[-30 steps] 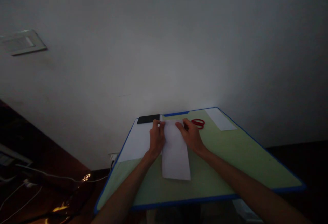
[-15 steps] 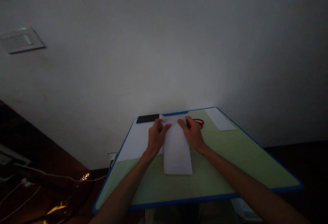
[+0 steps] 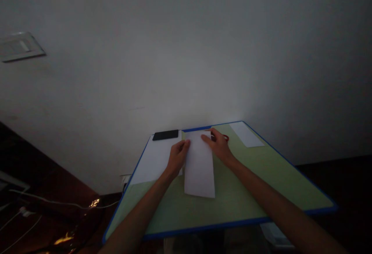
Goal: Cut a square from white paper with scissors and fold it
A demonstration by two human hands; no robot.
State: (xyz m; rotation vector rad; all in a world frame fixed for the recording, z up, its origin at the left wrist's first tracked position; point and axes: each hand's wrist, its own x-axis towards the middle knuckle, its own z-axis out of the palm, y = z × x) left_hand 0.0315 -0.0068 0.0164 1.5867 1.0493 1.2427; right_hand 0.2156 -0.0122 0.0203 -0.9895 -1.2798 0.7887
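Note:
Between my hands is a white sheet of paper [image 3: 199, 169], long and narrow, its near end pointing toward me above the green tabletop. My left hand [image 3: 178, 155] pinches the paper's left edge near the far end, thumb on top. At the upper right edge, my right hand [image 3: 218, 145] grips the same paper between thumb and fingers. Red-handled scissors [image 3: 227, 138] lie partly hidden behind my right hand. Another white sheet [image 3: 155, 161] rests on the table beside my left hand.
The green table [image 3: 247, 184] has a blue rim and stands against a pale wall. A black phone-like slab [image 3: 165, 134] lies at the far left, and a white paper strip [image 3: 247, 134] at the far right. White cables [image 3: 58, 201] run along the floor at left.
My left hand has slid down the paper's left edge, toward me. My right hand keeps its hold at the upper right edge. The view has shifted slightly.

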